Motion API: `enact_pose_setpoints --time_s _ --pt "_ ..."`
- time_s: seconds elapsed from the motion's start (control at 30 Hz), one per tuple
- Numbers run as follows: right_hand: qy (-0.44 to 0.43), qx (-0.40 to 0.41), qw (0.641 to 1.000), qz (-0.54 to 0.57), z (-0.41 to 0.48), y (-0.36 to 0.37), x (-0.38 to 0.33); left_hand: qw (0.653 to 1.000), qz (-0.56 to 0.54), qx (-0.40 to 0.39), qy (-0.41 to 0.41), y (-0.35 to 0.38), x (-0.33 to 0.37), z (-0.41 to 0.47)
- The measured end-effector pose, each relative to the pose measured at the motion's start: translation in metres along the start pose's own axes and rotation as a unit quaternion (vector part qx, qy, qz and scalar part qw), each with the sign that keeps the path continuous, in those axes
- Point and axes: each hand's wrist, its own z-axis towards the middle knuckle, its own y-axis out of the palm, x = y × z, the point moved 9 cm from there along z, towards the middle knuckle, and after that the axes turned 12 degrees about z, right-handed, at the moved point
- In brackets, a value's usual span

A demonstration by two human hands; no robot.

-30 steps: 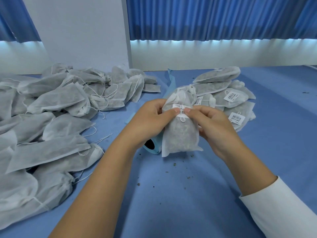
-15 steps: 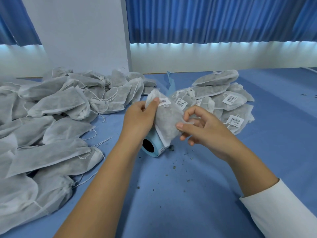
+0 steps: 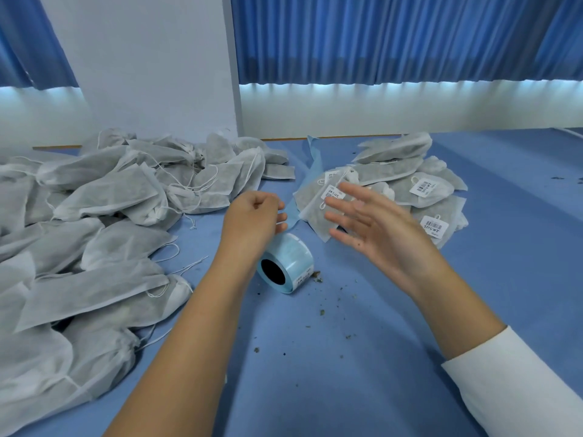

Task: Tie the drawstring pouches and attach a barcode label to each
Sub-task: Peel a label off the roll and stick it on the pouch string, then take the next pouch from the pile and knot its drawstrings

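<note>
Right grip (image 3: 372, 228) wide, fingers spread over labelled pouch (image 3: 309, 211); left grip (image 3: 252, 219) loosely curled, empty, above label roll (image 3: 285, 266).

Right hand (image 3: 372, 230) spread wide over the labelled pouches (image 3: 426, 190); left hand (image 3: 250, 220) loosely curled above the label roll (image 3: 285, 263).

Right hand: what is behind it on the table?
A pouch lies at the near edge of the labelled pile, its barcode label showing above the fingers. The right hand hides the pouch's right side.
</note>
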Motion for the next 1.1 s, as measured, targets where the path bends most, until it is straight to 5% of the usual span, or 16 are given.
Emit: enact_pose_setpoints --time_s 0.27,0.43,0.53,0.67,0.87,1.1 --pt "0.049 0.028 0.988 -0.142 0.001 -0.004 0.024 0.97 0.223 0.076 0.061 -0.036 -0.001 0.014" --pt "0.06 0.046 0.982 -0.174 0.002 -0.006 0.031 0.828 0.552 0.093 0.028 -0.07 -0.013 0.024" --pt "0.062 0.051 0.979 -0.188 0.003 -0.007 0.035 0.795 0.601 0.049 -0.064 -0.086 -0.033 0.028" --pt "0.065 0.061 0.974 -0.21 0.004 -0.008 0.041 0.799 0.593 -0.022 -0.099 -0.083 -0.053 0.032" --pt "0.067 0.052 0.967 -0.242 0.005 -0.007 0.048 0.832 0.546 0.077 -0.059 -0.096 -0.043 0.036" --pt "0.073 0.044 0.965 -0.248 0.004 -0.006 0.05 0.925 0.367 0.082 -0.052 -0.103 -0.059 0.05"
